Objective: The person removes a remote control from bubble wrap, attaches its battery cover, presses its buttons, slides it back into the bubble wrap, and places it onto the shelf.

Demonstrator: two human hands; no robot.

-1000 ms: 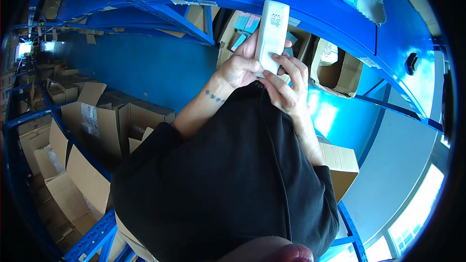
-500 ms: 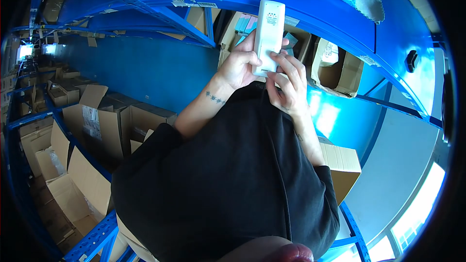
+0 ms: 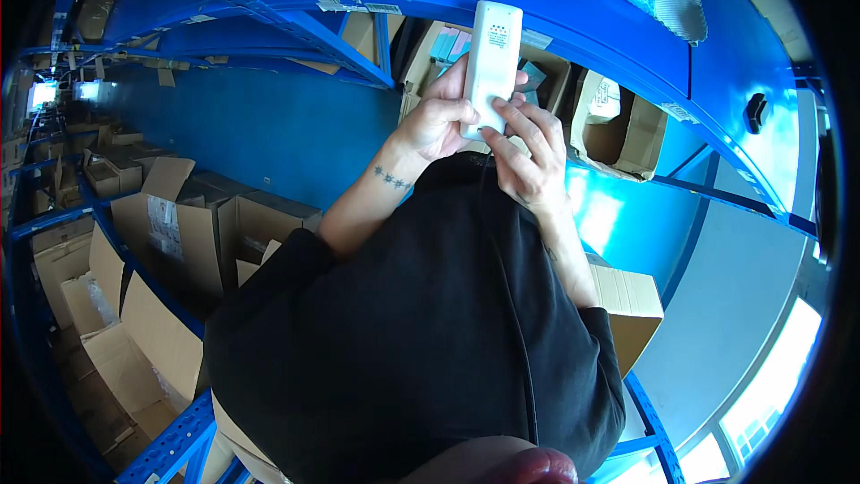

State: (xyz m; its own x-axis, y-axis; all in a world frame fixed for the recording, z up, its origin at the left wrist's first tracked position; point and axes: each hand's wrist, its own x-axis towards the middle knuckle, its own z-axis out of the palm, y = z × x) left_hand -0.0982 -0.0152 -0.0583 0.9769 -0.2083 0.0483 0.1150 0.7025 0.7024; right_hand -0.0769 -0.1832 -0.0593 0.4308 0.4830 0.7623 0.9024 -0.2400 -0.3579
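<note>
before blue shelving (image 3: 560,4), a long white device (image 3: 491,67) bears dark print (image 3: 498,35).

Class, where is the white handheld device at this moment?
In the head view, the white handheld device is just right of upper centre, gripped by the left hand, with the right hand touching its lower end.

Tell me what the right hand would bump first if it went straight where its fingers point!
The white handheld device. The right hand seems to have fingertips against its lower part, though depth makes exact contact hard to judge.
</note>
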